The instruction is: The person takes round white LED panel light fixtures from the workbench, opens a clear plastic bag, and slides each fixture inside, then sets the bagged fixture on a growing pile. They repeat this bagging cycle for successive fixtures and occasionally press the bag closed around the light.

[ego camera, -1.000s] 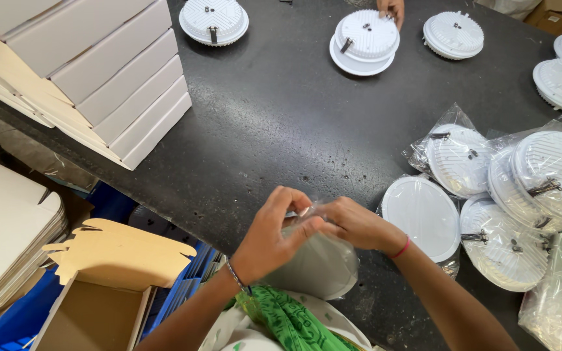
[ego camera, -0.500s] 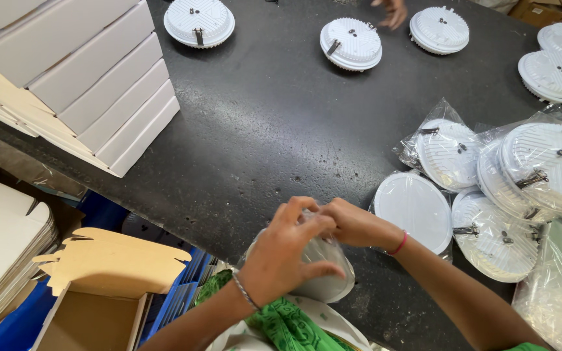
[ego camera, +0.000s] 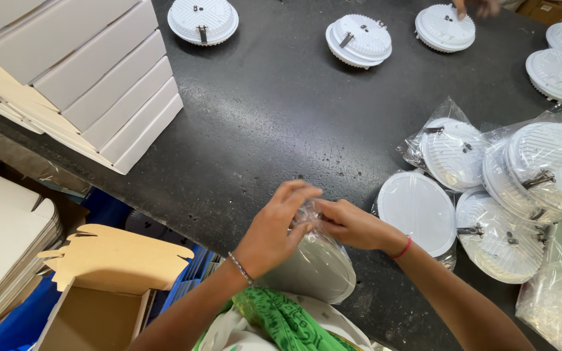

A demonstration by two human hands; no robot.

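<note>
Both my hands, left (ego camera: 274, 227) and right (ego camera: 352, 224), pinch the bagged lamp (ego camera: 313, 266) at the worktop (ego camera: 261, 130) edge in the lower middle; it could slip off.

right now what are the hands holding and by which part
Both the left hand and right hand pinch the gathered open end of a clear plastic bag holding a round white lamp.

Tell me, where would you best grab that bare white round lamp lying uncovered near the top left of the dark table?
Probably by its rim, coming straight down from above. The round lamp lies flat with its ribbed back up, and the wide flange around it gives fingers two opposite edges. Avoid the metal spring clip near its front edge; it looks loose. Nothing crowds it on the black table, so any side is open.
</note>
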